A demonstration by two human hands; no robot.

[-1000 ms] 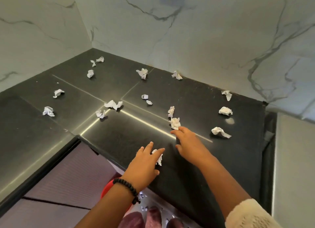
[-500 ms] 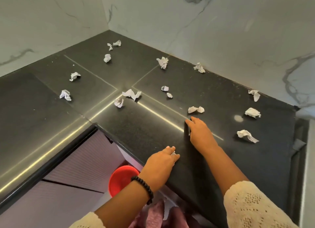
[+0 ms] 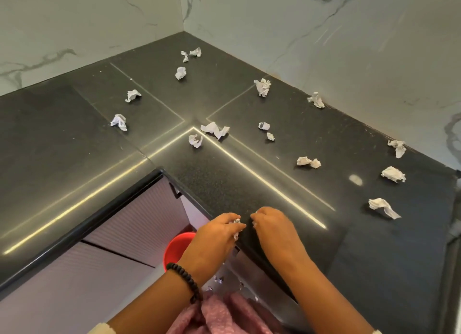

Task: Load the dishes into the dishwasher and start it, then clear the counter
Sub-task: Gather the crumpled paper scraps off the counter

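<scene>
Several crumpled white paper scraps lie scattered over the black L-shaped counter (image 3: 249,179); the closest ones are a twisted scrap (image 3: 308,162) and a long scrap (image 3: 384,207) to the right. My left hand (image 3: 214,239) is at the counter's front edge, its fingers curled round a crumpled paper scrap (image 3: 237,226). My right hand (image 3: 274,231) sits right beside it on the counter, its fingers curled over a small paper scrap (image 3: 254,224) that is mostly hidden. The two hands almost touch.
A red bin (image 3: 175,246) stands on the floor below the counter corner, just under my left hand. Ribbed pale cabinet fronts (image 3: 112,271) run along the left. Marble walls close the counter at the back and right. A few paper bits lie on the floor near my legs.
Both hands drew back to the counter's front edge. My right hand dragged a scrap from the middle of the counter with it, and my left hand closed round its scrap.
</scene>
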